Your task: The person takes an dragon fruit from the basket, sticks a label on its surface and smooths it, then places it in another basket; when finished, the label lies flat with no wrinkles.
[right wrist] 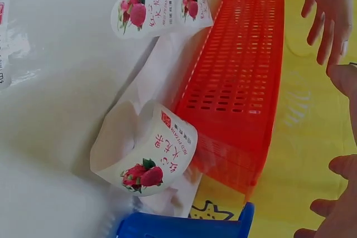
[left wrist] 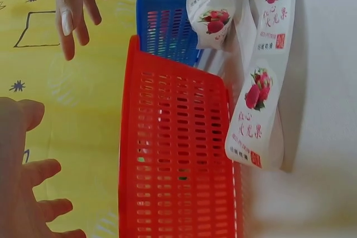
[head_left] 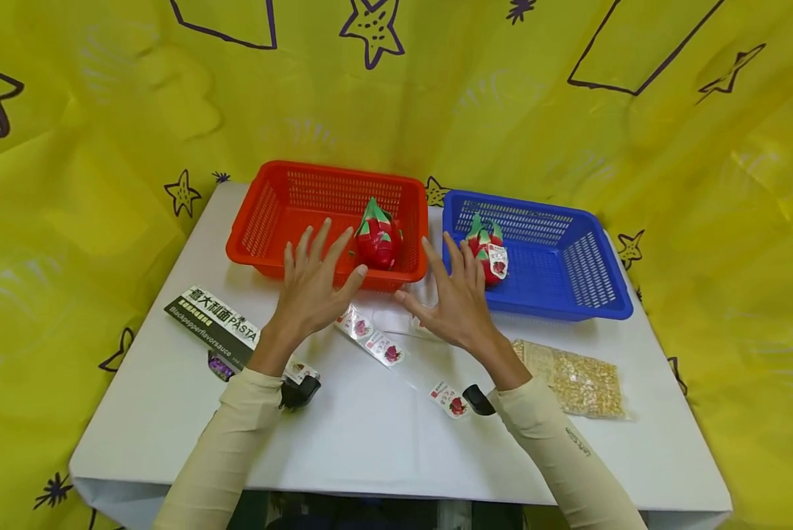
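Observation:
My left hand point(head_left: 313, 287) is held over the front side of the red basket point(head_left: 273, 228), fingers spread and holding nothing. A red dragon fruit point(head_left: 378, 239) with green tips lies inside that basket. My right hand point(head_left: 459, 302) hovers at the near left corner of the blue basket point(head_left: 542, 276), its fingers apart and also holding nothing. In the blue basket lies another dragon fruit point(head_left: 494, 265) bearing a white sticker, partly hidden by the right fingers. Below the hands, a strip of dragon fruit stickers point(head_left: 378, 344) lies on the white table; the right wrist view shows it curling point(right wrist: 167, 151) beside the red basket.
A black and white pasta box point(head_left: 217, 324) lies at the left, partly over a purple item point(head_left: 220, 366). At the right is a clear bag of pale yellow grains point(head_left: 584, 379). A yellow patterned curtain point(head_left: 343, 103) hangs behind the table point(head_left: 363, 427).

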Available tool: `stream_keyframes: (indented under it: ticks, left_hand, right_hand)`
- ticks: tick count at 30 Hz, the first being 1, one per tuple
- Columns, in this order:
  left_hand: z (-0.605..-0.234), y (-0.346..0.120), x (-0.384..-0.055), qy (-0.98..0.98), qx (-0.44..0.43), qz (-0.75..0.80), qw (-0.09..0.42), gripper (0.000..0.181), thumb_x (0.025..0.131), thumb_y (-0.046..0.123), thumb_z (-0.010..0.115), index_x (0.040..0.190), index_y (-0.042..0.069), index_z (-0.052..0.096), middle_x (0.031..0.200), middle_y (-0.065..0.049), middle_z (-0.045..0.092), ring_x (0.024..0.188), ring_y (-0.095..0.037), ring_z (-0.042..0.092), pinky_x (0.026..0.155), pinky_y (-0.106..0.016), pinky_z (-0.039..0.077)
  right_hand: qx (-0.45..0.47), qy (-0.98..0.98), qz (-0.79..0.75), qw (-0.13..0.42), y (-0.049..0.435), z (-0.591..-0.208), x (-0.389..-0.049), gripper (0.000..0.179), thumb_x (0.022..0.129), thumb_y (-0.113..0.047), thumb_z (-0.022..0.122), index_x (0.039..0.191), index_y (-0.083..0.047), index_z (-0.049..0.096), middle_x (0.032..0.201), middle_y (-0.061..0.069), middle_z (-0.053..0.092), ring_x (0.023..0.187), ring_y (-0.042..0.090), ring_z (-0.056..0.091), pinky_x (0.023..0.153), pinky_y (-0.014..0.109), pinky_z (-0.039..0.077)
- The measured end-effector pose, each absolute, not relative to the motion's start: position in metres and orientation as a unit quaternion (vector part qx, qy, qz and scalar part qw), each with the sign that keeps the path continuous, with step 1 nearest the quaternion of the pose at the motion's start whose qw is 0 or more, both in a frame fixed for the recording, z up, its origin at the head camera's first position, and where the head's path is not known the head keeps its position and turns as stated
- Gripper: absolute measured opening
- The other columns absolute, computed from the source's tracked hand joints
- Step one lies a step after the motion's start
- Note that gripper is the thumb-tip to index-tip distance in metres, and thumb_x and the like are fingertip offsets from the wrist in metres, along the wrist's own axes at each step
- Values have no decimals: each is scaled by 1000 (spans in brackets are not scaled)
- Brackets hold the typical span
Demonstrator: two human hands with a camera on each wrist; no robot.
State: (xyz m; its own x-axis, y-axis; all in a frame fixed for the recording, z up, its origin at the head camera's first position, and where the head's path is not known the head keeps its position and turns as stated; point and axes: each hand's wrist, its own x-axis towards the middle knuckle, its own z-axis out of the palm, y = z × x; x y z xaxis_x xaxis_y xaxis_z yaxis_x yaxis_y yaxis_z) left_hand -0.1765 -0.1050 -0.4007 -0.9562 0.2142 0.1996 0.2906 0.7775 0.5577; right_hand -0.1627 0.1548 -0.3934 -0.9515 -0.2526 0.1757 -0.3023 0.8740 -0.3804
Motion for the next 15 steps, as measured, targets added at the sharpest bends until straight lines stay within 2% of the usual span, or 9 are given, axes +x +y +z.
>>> stream_keyframes:
  ticks: [10, 15]
  left_hand:
    - [-397, -111, -188, -940, -127, -311, 56, 77, 104, 56, 51, 170, 24, 27, 179, -12, 10, 162, -44, 4, 126, -71, -4]
    - [-394, -107, -195, -939, -130, -317, 46, 77, 104, 57, 51, 170, 25, 27, 179, -12, 9, 162, -45, 4, 126, -70, -4]
  right_hand:
    - [147, -966, 206, 59, 145, -393, -179, 95, 94, -58, 66, 170, -22, 24, 177, 16, 12, 162, 46, 5, 126, 72, 6]
    - [130, -949, 284, 32, 135, -401, -189, 91, 97, -54, 65, 170, -18, 25, 177, 16, 12, 162, 45, 7, 126, 72, 6]
